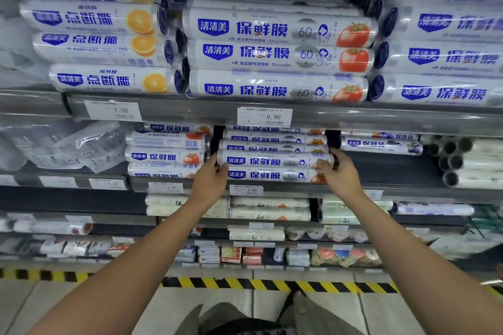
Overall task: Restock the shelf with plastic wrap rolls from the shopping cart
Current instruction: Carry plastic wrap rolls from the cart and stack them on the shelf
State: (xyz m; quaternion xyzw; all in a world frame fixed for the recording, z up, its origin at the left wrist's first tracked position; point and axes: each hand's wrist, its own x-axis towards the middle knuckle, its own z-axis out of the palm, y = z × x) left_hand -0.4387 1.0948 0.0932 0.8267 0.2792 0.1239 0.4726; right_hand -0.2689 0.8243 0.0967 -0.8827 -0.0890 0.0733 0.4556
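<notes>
A white plastic wrap roll (273, 161) with blue lettering and a tomato picture lies level in the middle stack on the second shelf (272, 187). My left hand (211, 181) grips its left end and my right hand (339, 171) grips its right end. It rests on another roll of the same kind (272, 175), with several more stacked above it. The shopping cart is out of view.
Bigger rolls fill the top shelf (190, 111), above price tags (265, 116). Another stack of rolls (166, 156) sits left of the held one, dark free room (381, 168) to its right. Lower shelves hold more goods. Yellow-black tape (272, 284) runs along the floor.
</notes>
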